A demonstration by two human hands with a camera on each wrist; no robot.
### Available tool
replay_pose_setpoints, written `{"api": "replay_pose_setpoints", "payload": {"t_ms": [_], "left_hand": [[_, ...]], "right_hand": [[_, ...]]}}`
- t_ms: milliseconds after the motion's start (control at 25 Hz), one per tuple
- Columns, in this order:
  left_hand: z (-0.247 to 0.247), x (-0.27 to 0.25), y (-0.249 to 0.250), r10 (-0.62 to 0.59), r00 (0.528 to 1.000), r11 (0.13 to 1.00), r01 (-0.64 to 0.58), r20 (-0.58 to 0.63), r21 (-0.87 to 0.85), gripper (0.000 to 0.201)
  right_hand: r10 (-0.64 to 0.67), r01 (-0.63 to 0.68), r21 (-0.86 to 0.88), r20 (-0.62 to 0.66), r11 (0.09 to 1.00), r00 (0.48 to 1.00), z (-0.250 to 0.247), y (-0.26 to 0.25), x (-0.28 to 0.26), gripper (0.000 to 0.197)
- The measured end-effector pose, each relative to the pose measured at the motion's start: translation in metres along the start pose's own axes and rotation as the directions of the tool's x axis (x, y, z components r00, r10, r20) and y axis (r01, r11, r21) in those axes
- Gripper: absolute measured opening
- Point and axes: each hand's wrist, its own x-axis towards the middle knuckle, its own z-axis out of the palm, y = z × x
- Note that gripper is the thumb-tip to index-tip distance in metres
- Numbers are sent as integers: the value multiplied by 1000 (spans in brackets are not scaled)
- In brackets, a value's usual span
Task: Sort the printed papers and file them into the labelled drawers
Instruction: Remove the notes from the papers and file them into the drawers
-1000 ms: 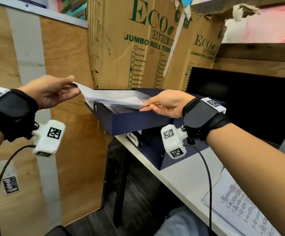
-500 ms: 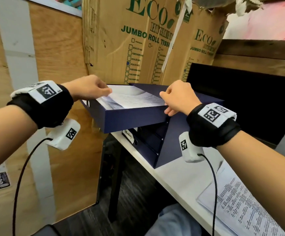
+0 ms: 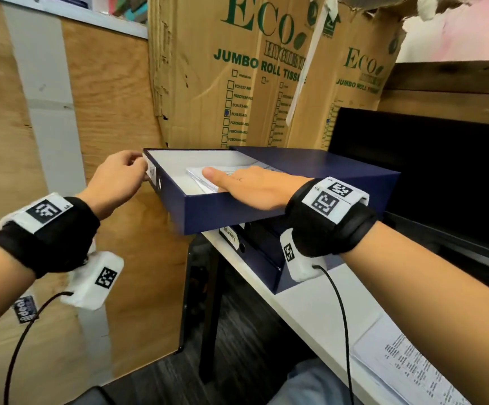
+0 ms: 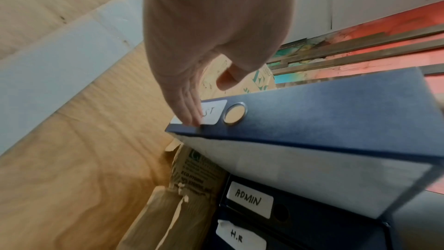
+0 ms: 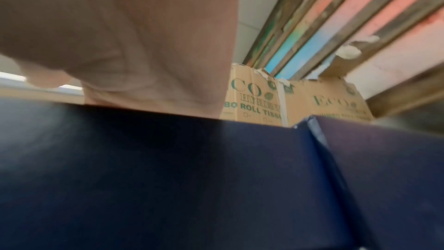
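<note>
The top navy drawer stands pulled out of the navy drawer unit on the white desk. White printed papers lie inside it. My right hand lies flat, palm down, across the drawer and on the papers; in the right wrist view only its palm shows above the drawer's side wall. My left hand is at the drawer's front face, its straight fingers touching the white label. Below are drawers labelled ADMIN and H.R.
Tall cardboard tissue boxes stand right behind the drawer unit. A black monitor is to its right. More printed sheets lie on the white desk near me. A plywood wall closes the left side.
Both hands lowered the sheet into the drawer and let it go. The right hand now lies flat on the papers; the left moved to the drawer's front.
</note>
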Motion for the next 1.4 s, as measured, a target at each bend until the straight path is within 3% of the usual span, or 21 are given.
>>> {"api": "replay_pose_setpoints", "payload": {"t_ms": [120,200,280,360,440,520,640,760,920,1000,1040,1080,1120,1200,1320,1400], "left_hand": [[7,-9,-13,-65,998,978,65,7,-199,43],[15,-12,-17,-42,999,973,39,-12,-227,52],[26,-12,-16,-35,999,953,35,3,-301,56],[41,-11,-11,-23,998,949,38,53,-313,58],[65,-10,-1,-4,993,955,39,122,-293,61],[93,-5,10,4,983,952,53,186,-301,66],[139,4,28,17,951,934,95,310,-344,74],[178,11,40,43,894,936,120,445,-331,82],[185,14,41,69,854,963,78,515,-259,85],[174,4,39,105,887,977,-9,450,-211,78],[172,-4,41,157,930,982,-111,332,-151,72],[174,-15,45,255,950,966,-240,179,-100,64],[178,-29,53,383,923,923,-380,42,-62,58],[196,-64,76,583,810,806,-586,-65,-79,48],[236,-111,116,731,680,667,-694,60,-270,40],[272,-131,135,782,606,610,-695,145,-381,37]], "right_hand": [[-96,102,256,-36,961,995,-6,8,3,78],[-93,188,407,-240,894,966,-9,21,-2,71],[-18,218,409,-441,886,897,-14,43,-10,65],[81,106,307,-538,946,839,-17,69,-18,61],[208,-107,216,-526,971,825,-14,93,-29,57],[273,-215,176,-455,961,848,-5,110,-35,59],[229,-215,81,-414,973,881,10,122,-35,61],[223,-203,93,-439,975,871,13,121,-34,50],[243,-215,115,-434,970,867,14,120,-33,61],[224,-151,200,-420,968,880,16,122,-37,59],[220,-108,270,-427,957,877,16,127,-41,56],[230,-77,327,-460,942,858,18,136,-50,53],[252,-69,347,-518,935,817,21,148,-61,51],[317,-132,317,-654,939,687,30,181,-94,44],[435,-331,299,-748,895,502,42,230,-155,35],[498,-460,287,-746,840,442,47,256,-195,32]]}}
